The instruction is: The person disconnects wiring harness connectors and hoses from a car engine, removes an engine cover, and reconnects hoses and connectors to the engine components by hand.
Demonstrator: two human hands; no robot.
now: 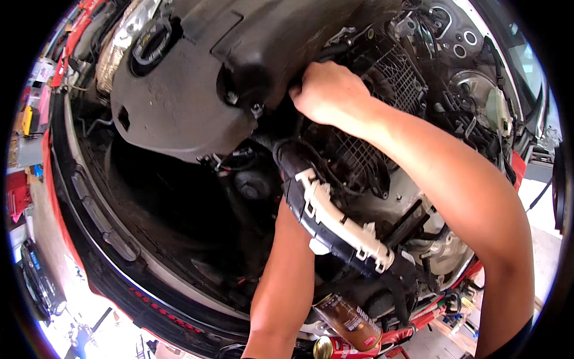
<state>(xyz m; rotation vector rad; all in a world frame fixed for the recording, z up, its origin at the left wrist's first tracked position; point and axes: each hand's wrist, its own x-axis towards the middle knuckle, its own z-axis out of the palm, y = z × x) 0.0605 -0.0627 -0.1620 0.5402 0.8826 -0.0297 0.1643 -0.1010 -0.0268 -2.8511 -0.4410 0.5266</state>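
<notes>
My right hand (pixel 332 93) reaches in from the right, closed, with fingers curled down at the edge of the dark plastic engine cover (pixel 185 90). What those fingers grip is hidden. My left forearm (pixel 284 275) rises from the lower edge and passes behind a thick black wiring harness (pixel 293 158); the left hand and its fingers are out of sight behind it. A cream plastic guide (pixel 341 224) with clips lies along the harness. Left on the engine cover sits a round black filler cap (pixel 152 46). Below my right arm is a black ribbed grid panel (pixel 365 152).
Two aerosol cans, one brown (pixel 350 323) and one red with a gold base (pixel 341 348), lie near the front edge. A deep dark gap opens left of my left arm. Red car bodywork (pixel 60 215) borders the bay. Hoses and metal parts crowd the right side.
</notes>
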